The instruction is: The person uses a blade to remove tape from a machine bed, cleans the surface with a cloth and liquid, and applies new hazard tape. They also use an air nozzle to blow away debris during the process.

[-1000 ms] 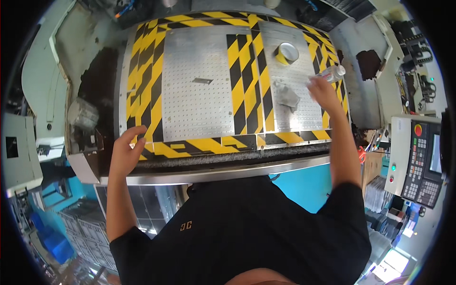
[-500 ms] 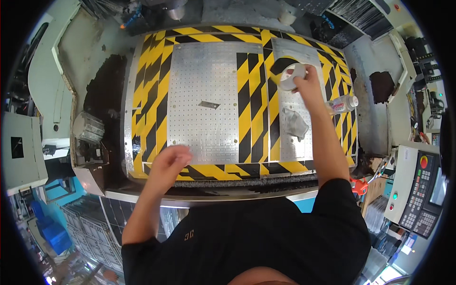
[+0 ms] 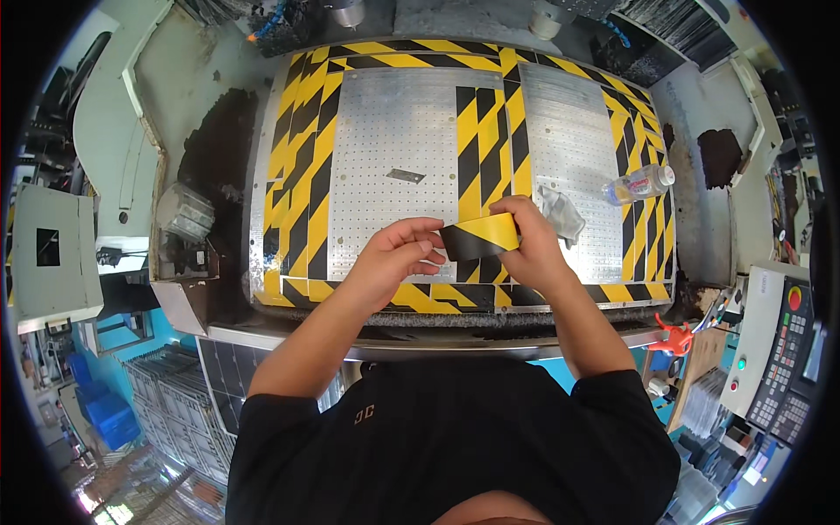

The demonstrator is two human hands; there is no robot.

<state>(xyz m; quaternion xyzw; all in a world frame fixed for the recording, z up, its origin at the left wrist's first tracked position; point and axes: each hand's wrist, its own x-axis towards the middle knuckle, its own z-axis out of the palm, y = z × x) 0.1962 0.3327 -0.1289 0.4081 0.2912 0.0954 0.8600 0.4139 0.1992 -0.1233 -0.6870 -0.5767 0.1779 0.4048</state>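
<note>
Two bare hands meet over the near edge of a big silver metal desk (image 3: 398,131) that is full of tiny holes and has yellow and black striped tape stuck on it. The right hand (image 3: 529,249) has its grip closed around a roll of yellow and black striped tape (image 3: 490,232). The left hand (image 3: 398,258) pinches the loose dark end of that tape with a narrow grip, just beside the roll. The tape sits between both hands, held up just above the striped front edge of the desk. A crumpled grey cloth (image 3: 560,214) lies on the desk right behind the right hand. A clear plastic bottle with a white cap (image 3: 637,184) lies on its side near the cloth, further to the right. A small flat grey metal piece (image 3: 405,176) rests on the desk, well apart from the hands. A grey control box with a red button and many small keys (image 3: 783,346) stands off to the right of the desk.
</note>
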